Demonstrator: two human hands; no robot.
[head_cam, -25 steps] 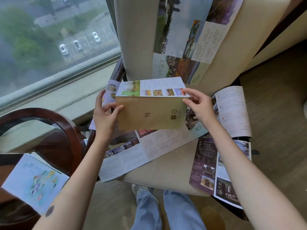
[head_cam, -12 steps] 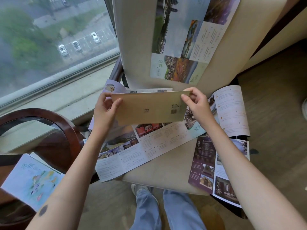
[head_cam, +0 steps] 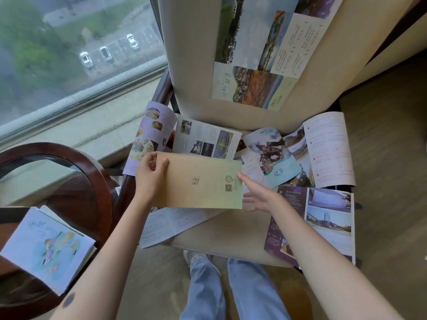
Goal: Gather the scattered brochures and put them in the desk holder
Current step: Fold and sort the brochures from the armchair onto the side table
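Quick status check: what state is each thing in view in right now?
Tan brochure: folded shut, held above the seat.
Left hand: grips the tan brochure's left edge.
Right hand: open, fingers straight by its right edge.
Teal brochure: folded, lying on the seat.
Purple brochure: unfolded, overhanging the seat's edge.
Backrest brochure: unfolded, leaning on the chair back.
Map booklet: closed, on the round table.

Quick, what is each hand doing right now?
Left hand: pinches the tan brochure by its left edge.
Right hand: open, fingers straight beside the brochure's right edge.

Soft window daylight, perhaps slight blur
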